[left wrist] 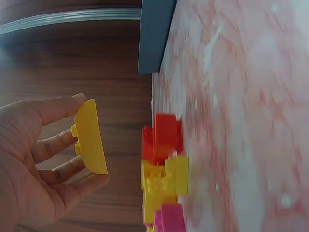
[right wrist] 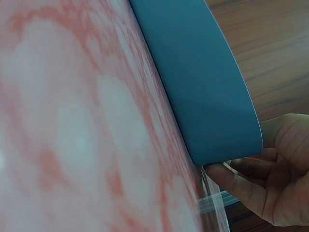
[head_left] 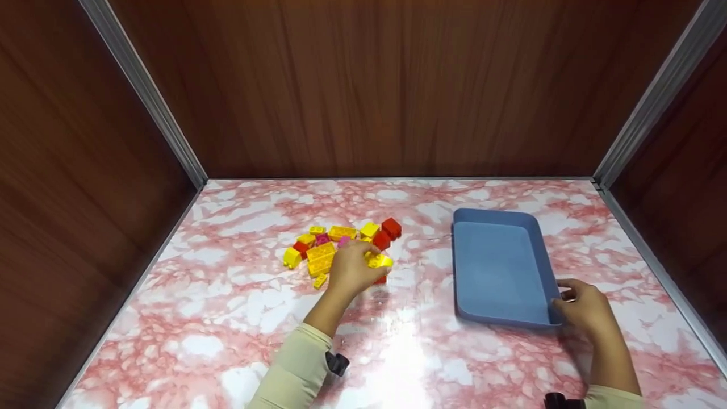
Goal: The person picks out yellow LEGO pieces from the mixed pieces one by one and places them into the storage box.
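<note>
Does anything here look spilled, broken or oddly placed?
Nothing looks broken or spilled. The toy bricks lie in a loose jumble left of the tray, which seems turned slightly out of line with the back edge of the table. The left hand holds a yellow brick; the right hand grips the tray's near corner.

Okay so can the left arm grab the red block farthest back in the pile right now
Probably not just yet: its grip holds a yellow block, which would likely need setting down first. Otherwise the way looks free, since the red block is close by with nothing on top.
</note>
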The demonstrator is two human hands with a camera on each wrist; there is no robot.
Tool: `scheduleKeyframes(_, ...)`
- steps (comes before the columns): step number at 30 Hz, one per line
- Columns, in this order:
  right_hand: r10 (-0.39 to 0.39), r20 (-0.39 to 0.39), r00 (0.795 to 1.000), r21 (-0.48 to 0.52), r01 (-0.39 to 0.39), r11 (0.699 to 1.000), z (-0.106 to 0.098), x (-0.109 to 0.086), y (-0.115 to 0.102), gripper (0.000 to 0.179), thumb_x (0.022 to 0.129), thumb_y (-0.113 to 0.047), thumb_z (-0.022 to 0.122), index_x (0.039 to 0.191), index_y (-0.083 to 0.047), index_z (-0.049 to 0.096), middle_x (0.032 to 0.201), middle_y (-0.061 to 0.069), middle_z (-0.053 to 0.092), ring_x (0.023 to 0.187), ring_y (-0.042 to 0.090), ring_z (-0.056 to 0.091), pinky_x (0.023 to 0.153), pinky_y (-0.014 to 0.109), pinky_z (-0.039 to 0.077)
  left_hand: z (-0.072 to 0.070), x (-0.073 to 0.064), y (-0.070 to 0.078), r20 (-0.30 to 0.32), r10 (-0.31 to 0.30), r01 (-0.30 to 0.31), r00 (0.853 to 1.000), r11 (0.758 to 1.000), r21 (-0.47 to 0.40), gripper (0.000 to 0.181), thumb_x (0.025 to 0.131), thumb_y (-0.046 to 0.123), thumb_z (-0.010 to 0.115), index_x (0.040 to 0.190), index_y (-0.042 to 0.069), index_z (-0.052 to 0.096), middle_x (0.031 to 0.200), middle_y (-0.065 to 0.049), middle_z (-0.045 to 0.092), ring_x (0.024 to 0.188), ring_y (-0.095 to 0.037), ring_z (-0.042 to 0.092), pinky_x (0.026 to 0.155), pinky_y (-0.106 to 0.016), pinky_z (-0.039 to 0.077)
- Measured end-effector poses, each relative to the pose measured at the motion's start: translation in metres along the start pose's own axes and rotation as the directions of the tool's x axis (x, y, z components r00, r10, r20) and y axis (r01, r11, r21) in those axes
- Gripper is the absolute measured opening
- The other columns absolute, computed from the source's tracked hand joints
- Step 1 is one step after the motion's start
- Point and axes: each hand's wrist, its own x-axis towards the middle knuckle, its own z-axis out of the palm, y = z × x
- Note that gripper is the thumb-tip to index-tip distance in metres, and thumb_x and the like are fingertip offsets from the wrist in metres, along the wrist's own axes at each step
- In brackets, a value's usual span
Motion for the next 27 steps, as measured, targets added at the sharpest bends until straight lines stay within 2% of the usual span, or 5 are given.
scheduleKeyframes(7,0.02,0.009,1.0,-0.013,-0.02,1.0,0.0,0.0,-0.001,0.048,0.085,-0.002,0.063,0.127,0.017,0.049,0.104,0.039,0.06,0.097,0.051,0.06,0.071,0.046,0.052,0.012,0.003,0.011,-0.001,0.062,-0.062,0.998,0.998,-0.024,0.034,0.072,0.033,0.086,0.095,0.012,0.074,0.1,-0.004,0.066,0.096,-0.022,0.061,0.082,-0.037,0.049)
scheduleKeyframes(15,0.019,0.022,1.0,-0.006,-0.019,1.0,-0.001,0.0,-0.001,0.048,0.085,-0.001,0.062,0.126,0.017,0.048,0.105,0.04,0.059,0.098,0.052,0.059,0.072,0.047,0.053,0.026,0.005,0.031,0.043,0.094,-0.093,0.995,0.995,-0.042,0.034,0.072,0.035,0.085,0.097,0.013,0.075,0.1,-0.001,0.066,0.094,-0.018,0.06,0.085,-0.034,0.049)
scheduleKeyframes(21,0.009,0.02,1.0,0.007,-0.009,1.0,-0.002,0.0,0.001,0.049,0.084,-0.002,0.062,0.126,0.018,0.048,0.104,0.04,0.059,0.097,0.051,0.06,0.069,0.043,0.053,0.039,0.009,0.048,0.089,0.104,-0.1,0.991,0.994,-0.043,0.035,0.073,0.036,0.085,0.098,0.014,0.076,0.101,0.001,0.066,0.095,-0.015,0.06,0.088,-0.03,0.049)
scheduleKeyframes(27,0.025,0.02,0.999,0.01,-0.025,1.0,0.0,0.0,0.0,0.049,0.086,-0.001,0.063,0.128,0.018,0.047,0.105,0.039,0.059,0.095,0.048,0.061,0.069,0.042,0.053,0.048,0.015,0.06,0.095,0.137,-0.132,0.986,0.99,-0.055,0.034,0.073,0.037,0.085,0.097,0.015,0.076,0.096,0.003,0.066,0.092,-0.014,0.059,0.085,-0.027,0.048)
